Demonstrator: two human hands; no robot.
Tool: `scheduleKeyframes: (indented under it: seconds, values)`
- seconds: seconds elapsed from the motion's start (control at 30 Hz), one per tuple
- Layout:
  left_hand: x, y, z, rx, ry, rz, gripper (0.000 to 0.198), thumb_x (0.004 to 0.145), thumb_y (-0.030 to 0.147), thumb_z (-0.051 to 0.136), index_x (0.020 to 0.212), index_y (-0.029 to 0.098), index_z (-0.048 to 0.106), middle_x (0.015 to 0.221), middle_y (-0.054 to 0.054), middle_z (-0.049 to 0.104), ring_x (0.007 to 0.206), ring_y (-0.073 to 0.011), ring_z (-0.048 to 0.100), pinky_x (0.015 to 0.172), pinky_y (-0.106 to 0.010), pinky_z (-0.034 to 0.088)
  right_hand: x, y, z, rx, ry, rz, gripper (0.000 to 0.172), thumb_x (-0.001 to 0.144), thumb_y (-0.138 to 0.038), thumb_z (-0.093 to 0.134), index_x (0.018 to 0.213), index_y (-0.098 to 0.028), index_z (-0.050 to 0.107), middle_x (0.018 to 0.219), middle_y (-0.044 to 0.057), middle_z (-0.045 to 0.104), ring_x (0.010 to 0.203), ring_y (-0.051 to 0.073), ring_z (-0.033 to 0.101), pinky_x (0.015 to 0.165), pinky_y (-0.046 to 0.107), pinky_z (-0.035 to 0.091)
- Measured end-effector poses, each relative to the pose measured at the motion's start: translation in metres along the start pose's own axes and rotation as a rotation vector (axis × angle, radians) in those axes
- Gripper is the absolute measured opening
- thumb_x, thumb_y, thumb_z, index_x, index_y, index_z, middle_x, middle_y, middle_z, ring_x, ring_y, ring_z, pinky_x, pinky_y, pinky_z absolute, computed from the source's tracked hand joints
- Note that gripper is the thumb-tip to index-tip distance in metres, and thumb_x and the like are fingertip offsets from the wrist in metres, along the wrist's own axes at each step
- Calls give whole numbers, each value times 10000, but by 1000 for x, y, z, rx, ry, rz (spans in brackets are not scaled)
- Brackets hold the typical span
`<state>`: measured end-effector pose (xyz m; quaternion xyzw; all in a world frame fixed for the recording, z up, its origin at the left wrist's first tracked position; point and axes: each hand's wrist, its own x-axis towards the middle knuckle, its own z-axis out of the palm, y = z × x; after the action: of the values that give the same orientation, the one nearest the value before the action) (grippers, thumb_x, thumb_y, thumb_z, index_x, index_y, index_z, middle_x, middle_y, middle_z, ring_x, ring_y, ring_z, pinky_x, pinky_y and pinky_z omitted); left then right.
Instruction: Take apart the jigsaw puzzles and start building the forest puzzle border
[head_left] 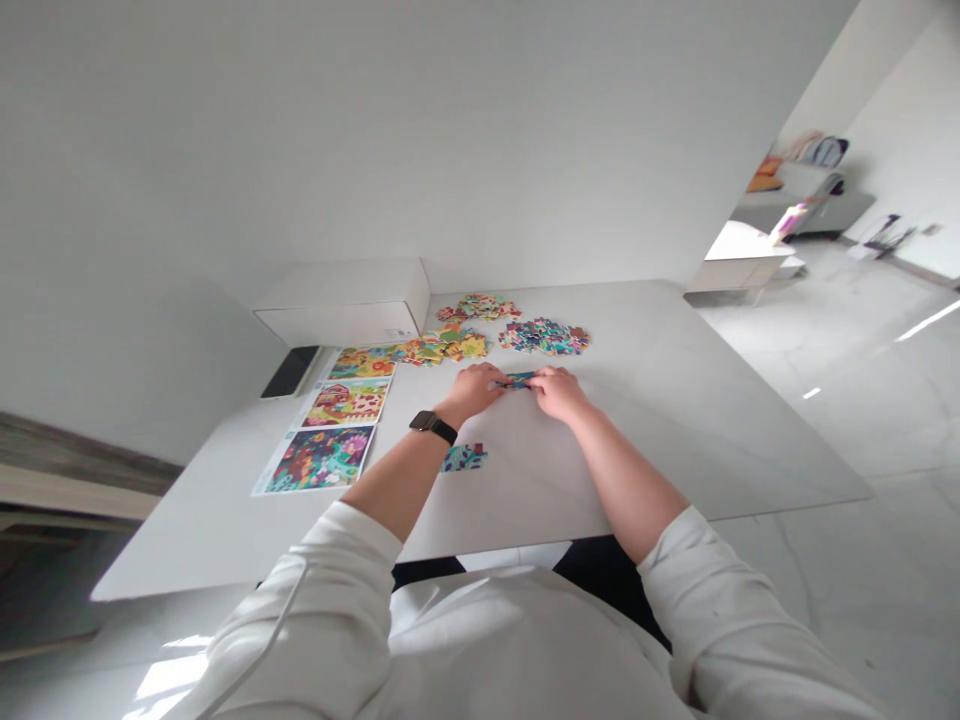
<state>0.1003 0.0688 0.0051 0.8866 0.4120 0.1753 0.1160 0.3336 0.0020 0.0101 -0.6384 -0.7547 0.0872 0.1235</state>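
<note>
Two bare hands, fingers nearly closed: left hand [477, 391] and right hand [561, 393] each pinch one end of the blue puzzle pieces [518, 381], low over the worktop [675, 400]. Fingertips partly hide the pieces; can't tell if they're locked together. Blue-purple pile [545, 337] just beyond the fingers, slightly right. Yellow pile [450, 345] beyond and left of the fingers; red-green pile [480, 307] farther out. Joined teal strip [466, 457] flat, nearer the body than the fingers, beside the left forearm, partly covered by it. Three printed pictures [346, 402] in a row, left of the fingers. Phone [291, 372] farther left of them, white box [341, 310] beyond and left. Black watch [433, 425] on left wrist, behind the fingers.
</note>
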Motion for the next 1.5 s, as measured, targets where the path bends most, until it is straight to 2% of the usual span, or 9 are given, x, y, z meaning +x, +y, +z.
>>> scheduleKeyframes:
  seconds: [0.27, 0.4, 0.6, 0.83, 1.1, 1.2, 1.3, 1.4, 1.5]
  values:
    - [-1, 2, -2, 42, -10, 22, 260, 939, 296, 696, 1157, 319, 835, 1293, -78, 765, 1176, -308, 692, 1063, -483, 528, 0, -1, 1, 6, 1, 8, 368, 1031, -246, 566, 1274, -333, 827, 1442, 84, 689, 1281, 328, 605, 1111, 459, 481]
    - [-2, 6, -1, 12, 16, 107, 327, 943, 235, 672, 1223, 329, 813, 1379, -63, 748, 1251, -292, 680, 1117, -487, 523, -1, -1, 1, 3, 0, 10, 374, 1023, -256, 565, 1283, -325, 825, 1418, 102, 695, 1278, 338, 604, 1110, 476, 486]
    - [-3, 9, -1, -3, -48, 193, 358, 968, 215, 588, 1221, 327, 816, 1352, -21, 782, 1254, -247, 711, 1142, -414, 526, -2, -3, -1, 0, -11, 16, 385, 1029, -282, 563, 1325, -316, 806, 1446, 104, 684, 1291, 343, 599, 1106, 481, 492]
    - [-3, 9, -3, 59, -96, 205, 385, 949, 183, 584, 1239, 308, 805, 1394, -33, 764, 1281, -260, 705, 1162, -434, 523, -4, -4, 0, -14, -9, 14, 363, 1037, -283, 565, 1298, -322, 815, 1439, 98, 686, 1285, 349, 601, 1092, 482, 492]
    - [-6, 12, -3, -6, -85, 200, 330, 1003, 291, 602, 1276, 314, 786, 1442, -43, 736, 1331, -270, 687, 1193, -439, 515, -5, -6, -2, -21, 2, 18, 362, 1028, -268, 579, 1295, -325, 818, 1446, 87, 692, 1266, 335, 616, 1105, 474, 493]
    - [-12, 6, -16, -73, -7, 204, 366, 1063, 401, 555, 1346, 279, 754, 1544, -77, 663, 1429, -265, 623, 1244, -434, 472, -6, -8, -4, -11, -4, 13, 358, 1032, -282, 593, 1318, -315, 807, 1446, 91, 692, 1276, 340, 616, 1109, 477, 493]
    - [-25, -3, -37, -160, 160, 152, 456, 1112, 495, 450, 1394, 252, 714, 1531, -102, 666, 1427, -252, 619, 1225, -430, 489, -7, -8, -2, 2, 0, 21, 354, 1035, -281, 600, 1328, -307, 797, 1435, 91, 696, 1291, 335, 612, 1116, 469, 490]
    - [-42, -13, -52, -243, 245, 59, 522, 1112, 573, 409, 1309, 225, 745, 1351, -117, 763, 1270, -265, 708, 1116, -418, 562, -5, -5, 0, 27, 20, 23, 388, 1027, -262, 609, 1384, -286, 758, 1435, 103, 691, 1291, 323, 616, 1130, 458, 484]
    - [-58, -22, -52, -342, 270, -90, 580, 1081, 654, 425, 1188, 207, 779, 1153, -111, 818, 953, -238, 764, 877, -356, 618, -4, -3, 2, 64, 71, 16, 445, 1024, -248, 607, 1459, -255, 700, 1426, 118, 688, 1278, 295, 622, 1138, 417, 478]
